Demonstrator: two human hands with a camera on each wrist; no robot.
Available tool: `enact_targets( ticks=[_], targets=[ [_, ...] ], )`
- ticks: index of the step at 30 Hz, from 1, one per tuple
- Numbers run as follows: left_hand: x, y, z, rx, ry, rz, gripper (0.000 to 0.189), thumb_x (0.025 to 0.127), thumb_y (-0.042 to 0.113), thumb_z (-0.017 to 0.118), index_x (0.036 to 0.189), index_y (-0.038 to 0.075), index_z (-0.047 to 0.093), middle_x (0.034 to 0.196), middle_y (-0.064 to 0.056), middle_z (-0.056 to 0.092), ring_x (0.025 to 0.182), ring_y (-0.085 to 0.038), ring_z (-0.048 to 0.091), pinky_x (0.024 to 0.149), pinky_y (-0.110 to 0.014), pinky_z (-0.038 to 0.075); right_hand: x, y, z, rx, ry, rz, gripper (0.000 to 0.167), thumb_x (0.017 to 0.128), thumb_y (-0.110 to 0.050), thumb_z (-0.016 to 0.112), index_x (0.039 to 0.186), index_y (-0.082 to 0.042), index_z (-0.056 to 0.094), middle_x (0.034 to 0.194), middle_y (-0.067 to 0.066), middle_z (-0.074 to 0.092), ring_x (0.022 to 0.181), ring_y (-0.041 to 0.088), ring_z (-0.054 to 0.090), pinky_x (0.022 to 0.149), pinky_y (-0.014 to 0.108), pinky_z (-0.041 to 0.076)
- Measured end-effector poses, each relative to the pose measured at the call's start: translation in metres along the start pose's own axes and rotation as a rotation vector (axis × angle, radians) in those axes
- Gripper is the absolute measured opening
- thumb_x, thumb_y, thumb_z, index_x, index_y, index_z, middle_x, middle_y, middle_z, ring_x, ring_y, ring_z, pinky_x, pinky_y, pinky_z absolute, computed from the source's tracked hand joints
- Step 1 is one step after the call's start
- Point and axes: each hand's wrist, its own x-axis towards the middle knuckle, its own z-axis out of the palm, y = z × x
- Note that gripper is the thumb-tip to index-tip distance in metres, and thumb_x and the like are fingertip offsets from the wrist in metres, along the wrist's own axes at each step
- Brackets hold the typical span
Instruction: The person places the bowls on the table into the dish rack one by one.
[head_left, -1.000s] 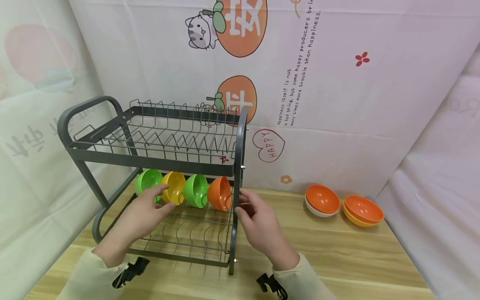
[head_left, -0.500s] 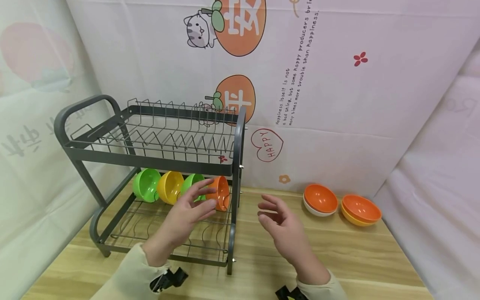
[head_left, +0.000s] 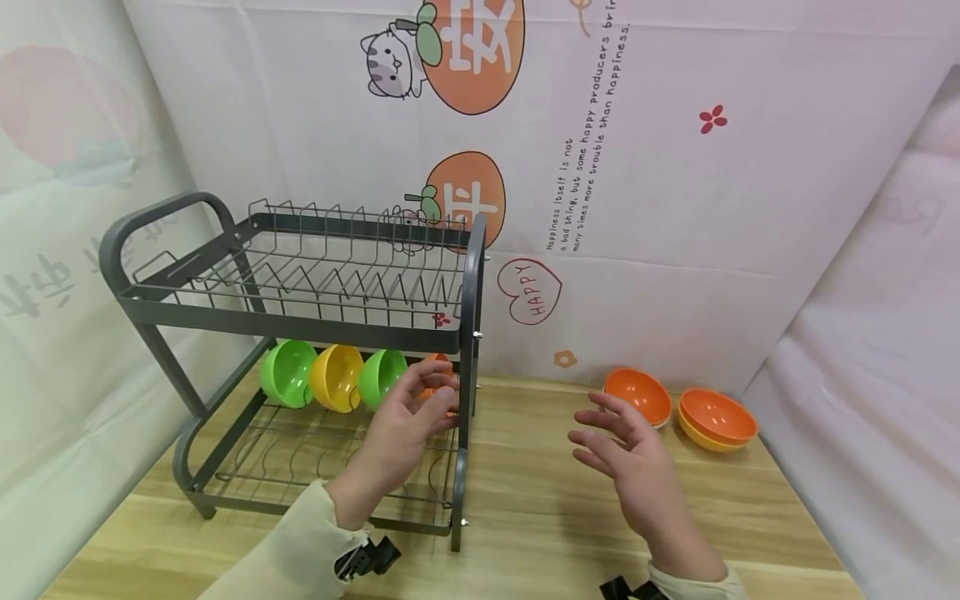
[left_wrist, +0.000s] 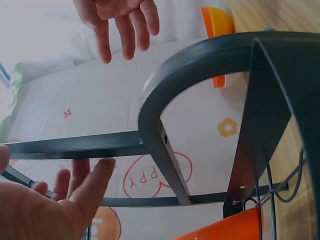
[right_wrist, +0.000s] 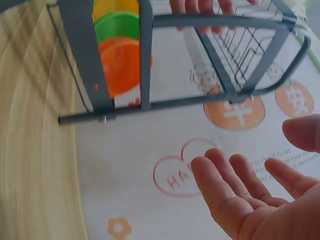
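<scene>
At the lower right front of the dark dish rack (head_left: 292, 323), left hand (head_left: 402, 433) hangs before the row of bowls; fingers loosely bent, thumb apart from them, nothing in its hold; in the head view it covers much of the orange rack bowl (right_wrist: 122, 65); left wrist view has its fingers close by a rack bar, contact can't be told.

Right hand (head_left: 633, 467) is to the right of the rack, well apart from it, over the table (head_left: 540, 483); fingers spread and relaxed, thumb away from them, holding nothing; nearest things are the two bowl stacks, and in the head view it overlaps the nearer one; touch can't be made out, looks raised.

Rack bowls sit in one row on the lower tier, toward the back, tilted on their sides; left to right: first green bowl (head_left: 288, 373), yellow rack bowl (head_left: 336, 379), second green bowl (head_left: 381, 379), then the orange one at the right end; each just beside the next.

Stacks on the table by the back wall: orange bowl (head_left: 639, 393) in a white bowl (left_wrist: 233, 79), mostly hidden in head view; just right, another orange bowl (head_left: 718, 413) in a yellow one; both upright.

Behind, printed cloth (head_left: 660, 192) with lettering, a heart; pale sleeves (head_left: 292, 533), black wrist gear (head_left: 367, 558).
</scene>
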Motion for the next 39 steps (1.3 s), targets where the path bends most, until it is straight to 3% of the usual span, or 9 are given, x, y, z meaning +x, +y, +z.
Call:
enact_targets(
  ticks=[5,10,16,22,27,30,32,36,39],
  targets=[
    [-0.002,-0.004,0.004,0.167,0.043,0.036,0.026,0.099,0.015,0.064,0.125,0.015,0.061,0.113,-0.011,0.057,0.100,-0.027,0.060,0.086,-0.037,0.055,0.002,0.003,-0.023,0.043,0.042,-0.014,0.046,0.100,-0.002,0.058,0.143,-0.002,0.043,0.118,0.013,0.061,0.100,0.025,0.068,0.084,0.040,0.057],
    [-0.003,-0.005,0.007,0.314,0.076,0.093,0.032,0.095,0.007,0.069,0.123,0.020,0.064,0.107,-0.003,0.062,0.098,-0.021,0.060,0.083,-0.034,0.054,0.004,0.006,-0.056,0.149,0.061,-0.031,0.040,0.099,-0.002,0.060,0.138,-0.009,0.049,0.112,0.007,0.066,0.096,0.024,0.070,0.082,0.039,0.057],
    [-0.003,-0.008,0.009,0.376,0.066,0.186,0.047,0.093,0.000,0.068,0.132,0.021,0.058,0.107,-0.001,0.060,0.098,-0.019,0.061,0.080,-0.033,0.056,0.007,0.010,-0.105,0.313,0.048,-0.056,0.037,0.099,0.006,0.054,0.130,-0.016,0.057,0.107,0.006,0.069,0.092,0.026,0.071,0.078,0.039,0.058],
    [-0.005,-0.011,0.011,0.395,0.057,0.244,0.056,0.093,-0.003,0.067,0.140,0.024,0.053,0.110,0.002,0.058,0.099,-0.017,0.060,0.080,-0.030,0.057,0.012,0.010,-0.160,0.413,0.080,0.019,0.037,0.101,0.006,0.051,0.126,-0.020,0.056,0.105,0.004,0.070,0.090,0.024,0.071,0.074,0.041,0.059],
    [-0.005,-0.013,0.010,0.451,0.059,0.303,0.062,0.091,-0.005,0.068,0.143,0.024,0.050,0.111,0.002,0.058,0.098,-0.017,0.060,0.078,-0.029,0.057,0.023,0.012,-0.202,0.331,0.182,0.153,0.036,0.100,0.000,0.058,0.126,-0.022,0.047,0.097,-0.002,0.068,0.083,0.019,0.071,0.068,0.043,0.060],
    [-0.005,-0.015,0.010,0.489,0.057,0.338,0.066,0.091,-0.005,0.069,0.146,0.026,0.047,0.112,0.002,0.057,0.098,-0.016,0.059,0.075,-0.028,0.058,0.031,0.014,-0.225,0.203,0.231,0.273,0.053,0.098,-0.009,0.063,0.140,-0.029,0.038,0.100,-0.009,0.058,0.083,0.014,0.067,0.073,0.045,0.059],
    [-0.006,-0.016,0.010,0.504,0.054,0.358,0.069,0.090,-0.005,0.069,0.148,0.026,0.046,0.113,0.001,0.057,0.098,-0.016,0.059,0.074,-0.027,0.058,0.037,0.015,-0.240,0.126,0.241,0.359,0.070,0.098,-0.018,0.065,0.153,-0.032,0.025,0.103,-0.012,0.053,0.095,0.019,0.061,0.079,0.047,0.058],
    [-0.007,-0.017,0.010,0.518,0.056,0.389,0.073,0.090,-0.006,0.069,0.150,0.026,0.044,0.114,0.001,0.056,0.098,-0.016,0.058,0.072,-0.027,0.058,0.050,0.018,-0.260,0.010,0.208,0.478,0.089,0.102,-0.031,0.058,0.160,-0.017,-0.008,0.143,0.020,0.037,0.134,0.045,0.026,0.089,0.050,0.053],
    [-0.007,-0.017,0.010,0.521,0.060,0.401,0.073,0.090,-0.006,0.069,0.151,0.026,0.044,0.115,0.000,0.057,0.098,-0.017,0.059,0.072,-0.027,0.058,0.059,0.023,-0.269,-0.002,0.199,0.539,0.094,0.102,-0.036,0.056,0.156,-0.010,-0.016,0.159,0.030,-0.012,0.144,0.049,0.000,0.092,0.052,0.051]
  ],
)
